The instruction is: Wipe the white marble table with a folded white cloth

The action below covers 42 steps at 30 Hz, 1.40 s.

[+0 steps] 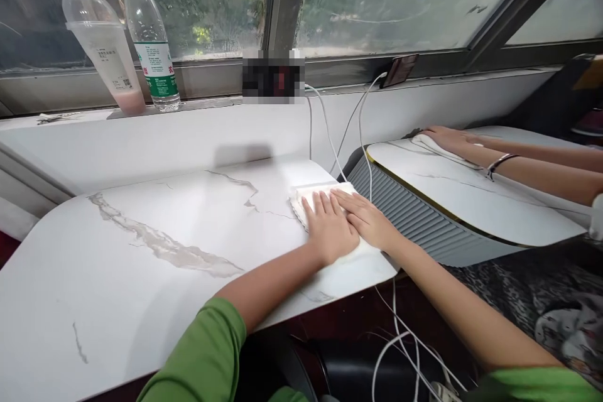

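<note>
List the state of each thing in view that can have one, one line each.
Left hand: open, palm down on the white cloth
Right hand: palm down, against the left hand
White cloth: spread under both hands; dampness unclear
Bottle: capped, standing
Cup: dome lid on, a little pink content left
Dark device: propped upright, white cable attached
Other person's hand: resting on another white cloth

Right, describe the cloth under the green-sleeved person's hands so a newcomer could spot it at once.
Below the windows, find the nearer grey-veined white table and go to its right end. There lies a white cloth, with the green-sleeved person's left hand and right hand resting on it. Unlike it, the other cloth is on the next table, under another person's hand.
</note>
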Tool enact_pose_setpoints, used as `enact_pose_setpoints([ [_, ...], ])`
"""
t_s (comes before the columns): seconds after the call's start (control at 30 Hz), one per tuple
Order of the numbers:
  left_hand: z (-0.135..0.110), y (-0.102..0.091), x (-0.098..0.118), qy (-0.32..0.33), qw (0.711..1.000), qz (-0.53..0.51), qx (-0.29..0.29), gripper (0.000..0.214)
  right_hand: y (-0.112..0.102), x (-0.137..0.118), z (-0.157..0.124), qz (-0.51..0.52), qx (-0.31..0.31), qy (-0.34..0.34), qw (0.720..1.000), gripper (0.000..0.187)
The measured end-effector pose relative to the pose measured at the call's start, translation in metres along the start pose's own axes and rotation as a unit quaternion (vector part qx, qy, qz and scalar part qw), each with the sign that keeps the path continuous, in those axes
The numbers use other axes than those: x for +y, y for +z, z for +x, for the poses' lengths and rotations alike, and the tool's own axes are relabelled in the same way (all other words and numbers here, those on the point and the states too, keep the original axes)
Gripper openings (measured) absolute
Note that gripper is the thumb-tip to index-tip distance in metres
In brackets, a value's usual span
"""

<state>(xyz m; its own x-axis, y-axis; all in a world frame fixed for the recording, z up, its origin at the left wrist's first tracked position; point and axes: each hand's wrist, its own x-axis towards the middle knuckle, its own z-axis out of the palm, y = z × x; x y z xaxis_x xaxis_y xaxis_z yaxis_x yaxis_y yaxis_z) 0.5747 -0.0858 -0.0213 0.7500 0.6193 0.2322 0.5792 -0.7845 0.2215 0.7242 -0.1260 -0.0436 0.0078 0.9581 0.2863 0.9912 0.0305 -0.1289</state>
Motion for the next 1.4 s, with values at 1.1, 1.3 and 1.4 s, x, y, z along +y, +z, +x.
enact_pose_setpoints([
  [1.1,0.084,-0.002,-0.092,-0.001,0.996,0.041,-0.077,0.059,0.022,-0.022,0.113,-0.046,-0.015,0.071,0.996,0.057],
  [1.3,-0.018,-0.023,-0.062,0.036,0.996,0.044,-0.071,0.058,0.006,-0.081,0.024,-0.034,0.013,0.047,0.998,0.055],
  [1.4,-0.072,-0.036,-0.053,0.045,0.996,0.041,-0.069,0.059,0.0,-0.119,-0.017,-0.029,0.035,0.034,0.998,0.054],
])
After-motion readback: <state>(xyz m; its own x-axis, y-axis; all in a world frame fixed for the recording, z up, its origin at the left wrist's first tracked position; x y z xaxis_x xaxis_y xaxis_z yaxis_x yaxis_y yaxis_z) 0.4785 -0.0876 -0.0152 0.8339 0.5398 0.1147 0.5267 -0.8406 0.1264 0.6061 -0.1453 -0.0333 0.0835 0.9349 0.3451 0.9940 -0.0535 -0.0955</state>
